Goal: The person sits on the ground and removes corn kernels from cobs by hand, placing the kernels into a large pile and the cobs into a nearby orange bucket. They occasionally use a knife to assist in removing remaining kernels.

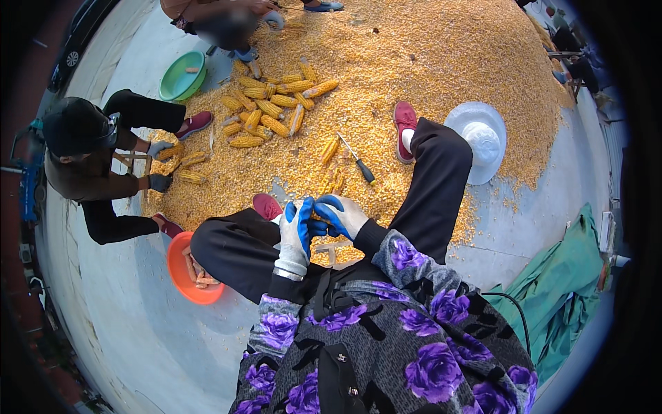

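My left hand [296, 231] and my right hand [345, 216] wear white gloves with blue palms and meet above my lap. Both have curled fingers pressed together; whatever lies between them is hidden. Just beyond them, a partly stripped corn cob [332, 182] rests on loose yellow kernels [386, 62]. A screwdriver [365, 171] with a dark handle and thin metal shaft lies on the kernels, beside another corn cob [329, 151]. Farther off to the left is a heap of whole corn cobs [276, 110].
An orange basin [181, 279] by my left knee holds bare cobs [198, 276]. At left, a co-worker [86, 162] handles a cob; another person [224, 24] is at the top near a green basin [181, 77]. Right are a white hat [479, 141] and green tarp [552, 276].
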Demonstrator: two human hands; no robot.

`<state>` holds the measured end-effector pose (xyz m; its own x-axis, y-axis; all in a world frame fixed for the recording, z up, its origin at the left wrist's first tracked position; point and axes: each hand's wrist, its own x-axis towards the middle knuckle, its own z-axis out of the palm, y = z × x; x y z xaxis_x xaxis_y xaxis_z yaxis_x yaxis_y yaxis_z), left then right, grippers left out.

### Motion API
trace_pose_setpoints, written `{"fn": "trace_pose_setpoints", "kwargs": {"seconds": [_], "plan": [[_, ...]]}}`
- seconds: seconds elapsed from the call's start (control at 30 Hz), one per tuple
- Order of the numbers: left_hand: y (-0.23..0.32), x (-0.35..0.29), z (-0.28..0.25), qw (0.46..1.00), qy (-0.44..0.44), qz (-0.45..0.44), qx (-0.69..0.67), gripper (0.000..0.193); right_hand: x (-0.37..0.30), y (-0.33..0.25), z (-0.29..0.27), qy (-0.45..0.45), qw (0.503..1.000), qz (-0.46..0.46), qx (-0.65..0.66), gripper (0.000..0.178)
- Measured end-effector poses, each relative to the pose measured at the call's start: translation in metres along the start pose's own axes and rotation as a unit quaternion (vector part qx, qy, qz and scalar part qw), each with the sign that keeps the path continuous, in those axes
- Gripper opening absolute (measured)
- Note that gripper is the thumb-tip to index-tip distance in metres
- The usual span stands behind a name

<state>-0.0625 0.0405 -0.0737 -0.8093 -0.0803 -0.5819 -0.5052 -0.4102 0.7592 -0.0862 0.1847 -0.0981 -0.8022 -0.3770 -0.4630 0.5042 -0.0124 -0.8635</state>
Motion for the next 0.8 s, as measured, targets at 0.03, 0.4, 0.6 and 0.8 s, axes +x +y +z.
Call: {"fn": "trace_pose_setpoints", "kwargs": {"seconds": [0.03,0.4,0.6,0.8], "plan": [[0.005,0.005,0.003,1.0,0.001,0.016,0.006,0.023,0.005,-0.01,-0.003,0.002,0.999,0.001,-0.037,0.035],[-0.003,0.024,-0.019,0.994,-0.015,-0.041,-0.098,0.029,-0.003,-0.012,-0.015,-0.126,0.99,0.033,0.059,0.054],[0.016,0.005,-0.024,0.995,-0.07,0.03,-0.06,0.035,-0.02,-0.016,-0.023,-0.113,0.96,0.072,0.246,0.054],[0.044,-0.018,-0.023,0.983,-0.124,0.058,0.121,0.049,-0.029,-0.019,-0.02,-0.18,0.965,0.072,0.176,0.058]]}}
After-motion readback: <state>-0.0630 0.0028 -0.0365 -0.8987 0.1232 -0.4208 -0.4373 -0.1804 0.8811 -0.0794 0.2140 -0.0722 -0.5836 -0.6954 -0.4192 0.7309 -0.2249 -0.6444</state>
